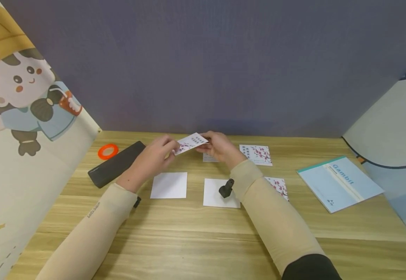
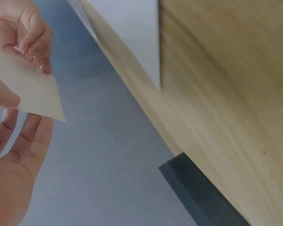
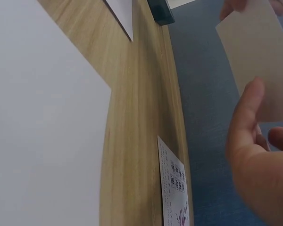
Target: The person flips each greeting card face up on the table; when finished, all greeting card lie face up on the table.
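A printed card (image 1: pixel 190 143) with dark characters and pink blossoms is raised above the back of the table, slightly tilted. My left hand (image 1: pixel 155 156) pinches its left end between thumb and fingers. At the other end, my right hand (image 1: pixel 221 147) also holds the card; its thumb lies on the plain side in the right wrist view. Both wrist views show that plain pale back (image 3: pixel 259 56). Beneath the right hand lies another printed card (image 1: pixel 209 158), partly covered. Two blank white cards, one left (image 1: pixel 168 185) and one right (image 1: pixel 211 198), lie nearer me.
Right of my right hand is a blossom card (image 1: pixel 256 154); another blossom card (image 1: pixel 278 186) is partly hidden by the forearm. A black oblong case (image 1: pixel 117 164) and an orange ring (image 1: pixel 101 153) sit at left. Far right lies a light-blue Gambit booklet (image 1: pixel 341 184). A grey partition (image 1: pixel 217 70) rises behind.
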### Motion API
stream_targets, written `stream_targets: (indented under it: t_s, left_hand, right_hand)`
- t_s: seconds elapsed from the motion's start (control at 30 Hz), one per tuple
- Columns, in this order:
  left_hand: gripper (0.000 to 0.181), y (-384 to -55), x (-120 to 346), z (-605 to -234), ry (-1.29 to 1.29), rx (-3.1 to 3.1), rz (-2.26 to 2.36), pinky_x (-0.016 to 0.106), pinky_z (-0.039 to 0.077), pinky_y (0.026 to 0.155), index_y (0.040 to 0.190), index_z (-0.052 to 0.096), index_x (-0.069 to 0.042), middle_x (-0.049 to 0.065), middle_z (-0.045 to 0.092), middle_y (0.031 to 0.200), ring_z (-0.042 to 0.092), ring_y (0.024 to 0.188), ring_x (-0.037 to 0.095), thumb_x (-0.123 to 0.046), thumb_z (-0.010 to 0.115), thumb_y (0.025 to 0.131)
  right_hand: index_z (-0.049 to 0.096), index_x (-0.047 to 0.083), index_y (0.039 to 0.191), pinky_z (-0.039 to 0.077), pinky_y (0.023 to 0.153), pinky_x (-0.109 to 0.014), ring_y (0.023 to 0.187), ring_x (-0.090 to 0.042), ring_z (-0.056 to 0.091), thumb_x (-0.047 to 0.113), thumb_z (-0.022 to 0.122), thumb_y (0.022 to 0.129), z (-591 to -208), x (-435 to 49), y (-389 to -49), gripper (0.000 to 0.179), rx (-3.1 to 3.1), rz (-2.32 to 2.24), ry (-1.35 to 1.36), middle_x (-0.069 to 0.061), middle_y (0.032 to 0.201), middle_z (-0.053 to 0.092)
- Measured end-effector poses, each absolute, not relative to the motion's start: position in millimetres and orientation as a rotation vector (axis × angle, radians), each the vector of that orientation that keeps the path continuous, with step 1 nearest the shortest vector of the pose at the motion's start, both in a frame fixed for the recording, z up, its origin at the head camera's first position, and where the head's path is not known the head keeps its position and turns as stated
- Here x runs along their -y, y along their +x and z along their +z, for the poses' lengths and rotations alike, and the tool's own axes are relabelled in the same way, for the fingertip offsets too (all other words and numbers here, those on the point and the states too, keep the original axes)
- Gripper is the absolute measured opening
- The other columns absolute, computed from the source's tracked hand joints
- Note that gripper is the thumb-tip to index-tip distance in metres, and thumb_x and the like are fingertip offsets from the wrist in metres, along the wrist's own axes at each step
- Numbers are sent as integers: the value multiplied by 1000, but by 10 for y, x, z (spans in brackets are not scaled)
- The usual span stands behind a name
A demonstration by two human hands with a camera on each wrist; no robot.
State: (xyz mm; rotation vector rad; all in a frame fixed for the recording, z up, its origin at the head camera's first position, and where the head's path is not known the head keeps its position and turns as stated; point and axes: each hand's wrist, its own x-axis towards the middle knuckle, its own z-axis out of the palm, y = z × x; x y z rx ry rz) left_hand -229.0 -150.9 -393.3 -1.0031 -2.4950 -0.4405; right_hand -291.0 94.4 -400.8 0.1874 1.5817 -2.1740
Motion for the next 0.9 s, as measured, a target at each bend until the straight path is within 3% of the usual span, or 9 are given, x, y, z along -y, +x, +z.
stream_targets:
  t_s: [0.23, 0.4, 0.67, 0.9]
  left_hand:
    - [21, -2291, 1554, -3946, -1054, 2487, -370, 43, 61, 91, 107, 65, -12, 9, 68, 118, 66, 113, 31, 2, 71, 93]
    - [21, -2303, 1582, -3939, -1055, 2447, -374, 42, 61, 91, 106, 64, -9, 10, 69, 116, 66, 113, 30, 5, 69, 91]
    - [20, -2361, 1604, -3969, -1052, 2389, -405, 39, 60, 92, 103, 65, -6, 9, 68, 111, 64, 109, 28, 8, 65, 89]
    - [20, -2392, 1622, -3992, -1052, 2328, -438, 39, 59, 91, 101, 65, -4, 10, 68, 108, 63, 107, 29, 10, 67, 87]
  right_hand:
    - [48, -10, 153, 53, 119, -44, 99, -16, 70, 15, 50, 113, -4024, -964, -2896, 47, -1693, -2082, 107, -17, 128, 65]
    - [50, -9, 152, 59, 105, -33, 100, -15, 69, 13, 51, 113, -4036, -966, -2888, 46, -1746, -2047, 77, -17, 132, 64]
    - [53, -8, 151, 62, 81, -22, 90, -12, 70, 10, 54, 111, -4072, -961, -2907, 44, -1738, -2077, 112, -10, 117, 67]
    - [53, -7, 150, 62, 77, -20, 90, -13, 70, 8, 55, 110, -4079, -956, -2908, 43, -1734, -2083, 129, -11, 118, 67]
